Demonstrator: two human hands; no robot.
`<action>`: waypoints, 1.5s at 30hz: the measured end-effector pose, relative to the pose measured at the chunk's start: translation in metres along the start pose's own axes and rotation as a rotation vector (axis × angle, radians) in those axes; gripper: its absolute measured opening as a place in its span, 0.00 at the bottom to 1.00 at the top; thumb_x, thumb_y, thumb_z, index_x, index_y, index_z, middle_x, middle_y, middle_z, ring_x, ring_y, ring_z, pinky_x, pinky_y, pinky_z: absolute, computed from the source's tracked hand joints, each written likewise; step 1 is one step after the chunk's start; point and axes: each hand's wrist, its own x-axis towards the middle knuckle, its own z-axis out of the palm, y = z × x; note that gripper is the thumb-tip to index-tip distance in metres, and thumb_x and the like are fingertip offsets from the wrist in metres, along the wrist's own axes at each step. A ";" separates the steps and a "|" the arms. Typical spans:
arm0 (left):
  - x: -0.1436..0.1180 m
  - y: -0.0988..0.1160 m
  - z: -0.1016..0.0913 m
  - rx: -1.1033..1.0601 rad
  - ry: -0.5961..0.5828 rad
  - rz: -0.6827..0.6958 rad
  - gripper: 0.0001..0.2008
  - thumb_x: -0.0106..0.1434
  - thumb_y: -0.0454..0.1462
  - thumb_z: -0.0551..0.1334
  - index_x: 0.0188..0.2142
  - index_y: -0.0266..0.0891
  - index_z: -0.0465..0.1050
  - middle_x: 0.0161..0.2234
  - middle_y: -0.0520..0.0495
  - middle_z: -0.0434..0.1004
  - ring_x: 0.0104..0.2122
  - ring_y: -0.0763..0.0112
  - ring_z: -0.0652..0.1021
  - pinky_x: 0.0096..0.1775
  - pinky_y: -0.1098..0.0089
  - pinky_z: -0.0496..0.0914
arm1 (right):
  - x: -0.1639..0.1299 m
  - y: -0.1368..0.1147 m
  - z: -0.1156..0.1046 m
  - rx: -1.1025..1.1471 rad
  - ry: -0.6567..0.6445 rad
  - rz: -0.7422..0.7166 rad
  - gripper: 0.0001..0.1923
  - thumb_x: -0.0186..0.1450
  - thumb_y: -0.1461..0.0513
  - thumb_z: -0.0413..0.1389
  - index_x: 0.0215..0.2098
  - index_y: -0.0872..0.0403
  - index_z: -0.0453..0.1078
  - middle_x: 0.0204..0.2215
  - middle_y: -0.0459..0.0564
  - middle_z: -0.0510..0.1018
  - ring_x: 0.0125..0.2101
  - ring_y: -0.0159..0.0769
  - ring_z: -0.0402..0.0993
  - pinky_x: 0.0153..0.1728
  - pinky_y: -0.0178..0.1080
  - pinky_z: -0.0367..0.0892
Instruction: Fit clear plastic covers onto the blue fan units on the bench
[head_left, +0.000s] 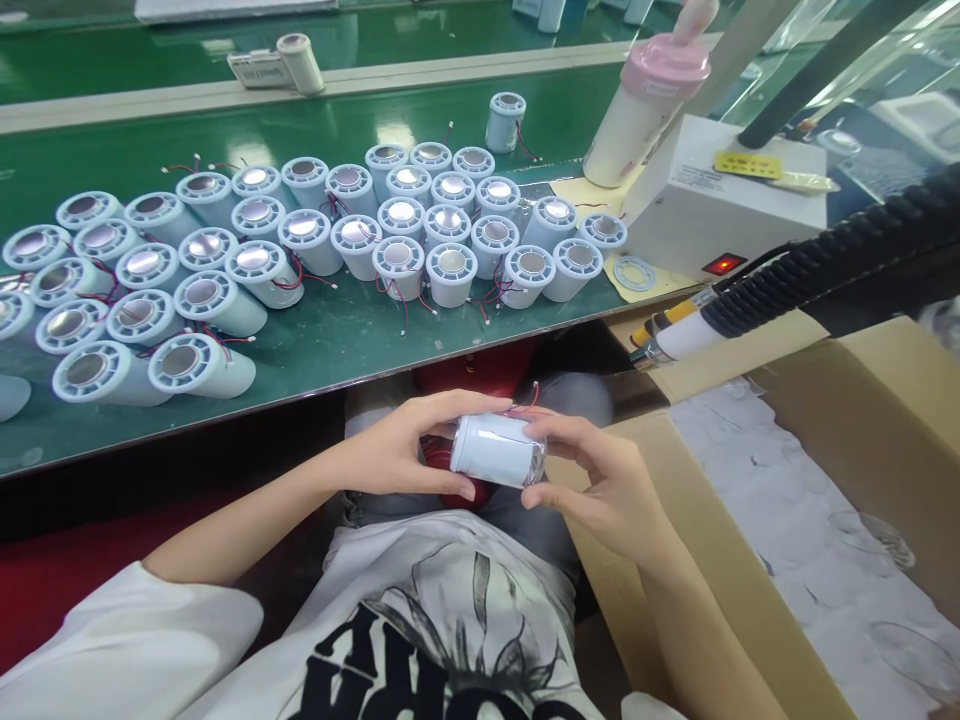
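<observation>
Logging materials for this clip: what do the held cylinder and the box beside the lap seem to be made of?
White cylinder, held in both hands: likely matte moulded plastic, going by its even pale shell; the end by the right hand looks clear and glossy. Box: brown corrugated cardboard, dull, with raw cut edges.

The cylinder held between both hands reads as smooth pale plastic with a soft sheen and a clear glossy end cap, thin red wire trailing from it. The cylinders on the counter match, each with a bright metallic disc; the counter itself is glossy green. The box is matt brown cardboard.
</observation>
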 end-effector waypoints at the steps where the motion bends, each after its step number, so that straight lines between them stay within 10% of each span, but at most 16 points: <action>1: 0.000 0.000 0.000 0.011 -0.001 0.013 0.37 0.52 0.35 0.70 0.60 0.47 0.60 0.59 0.41 0.66 0.56 0.59 0.70 0.55 0.61 0.68 | 0.000 -0.001 0.000 0.021 -0.006 0.010 0.21 0.54 0.59 0.68 0.45 0.49 0.70 0.46 0.51 0.77 0.47 0.45 0.75 0.45 0.44 0.76; 45: -0.001 -0.015 -0.003 -0.041 -0.038 0.096 0.38 0.51 0.32 0.70 0.60 0.50 0.61 0.61 0.42 0.62 0.61 0.57 0.64 0.58 0.57 0.64 | 0.013 0.009 0.027 0.774 -0.192 0.811 0.31 0.66 0.41 0.39 0.33 0.58 0.68 0.14 0.49 0.74 0.07 0.26 0.62 0.08 0.25 0.57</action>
